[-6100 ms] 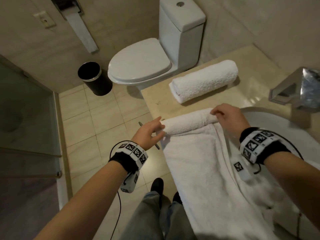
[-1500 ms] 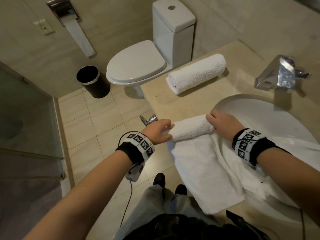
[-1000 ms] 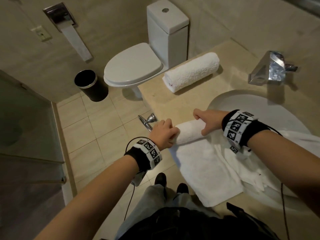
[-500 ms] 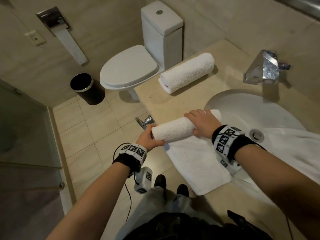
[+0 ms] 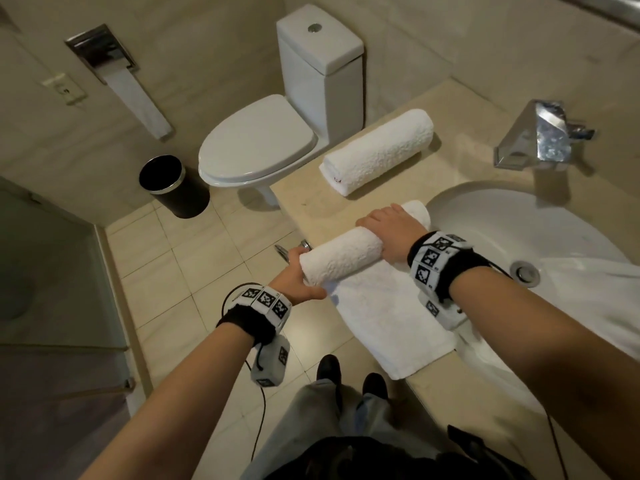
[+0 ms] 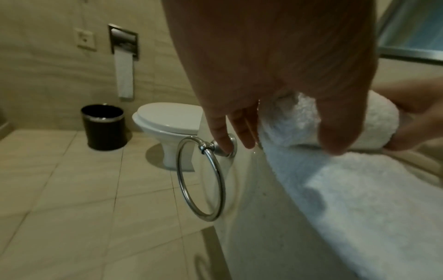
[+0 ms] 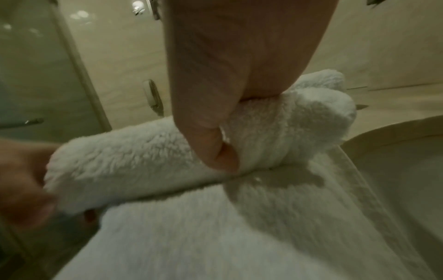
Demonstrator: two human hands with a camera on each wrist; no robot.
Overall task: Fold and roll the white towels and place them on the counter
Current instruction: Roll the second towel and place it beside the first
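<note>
White terry cloth, half rolled: a towel [image 5: 349, 258] lying across the front edge of the beige counter [image 5: 304, 202], rolled part uppermost, flat tail [image 5: 391, 323] spread toward the viewer and reaching the counter's near edge. Left hand [image 5: 294, 278] cupped at the roll's left end, thumb under and fingers partly extended past the cloth in the left wrist view, holding that end. Right hand [image 5: 391, 230] wrapped over the roll toward its right end, thumb [image 7: 215, 149] pressed into the pile, fingers curled round the far side, gripping it. Roll raised a little off the flat tail at the left, shadow beneath it. Beyond, nearer the wall, a second towel [image 5: 377, 150], fully rolled, resting on the counter, well apart from the hands. To the right, a white sink [image 5: 491, 216] with more white cloth [image 5: 595, 289] draped over its right side, and a chrome faucet [image 5: 536, 140] behind. Below the counter edge, a chrome towel ring [image 6: 201, 178], just beside the left fingertips. On the floor side, a white toilet [image 5: 263, 140] and a black bin [image 5: 169, 185].
</note>
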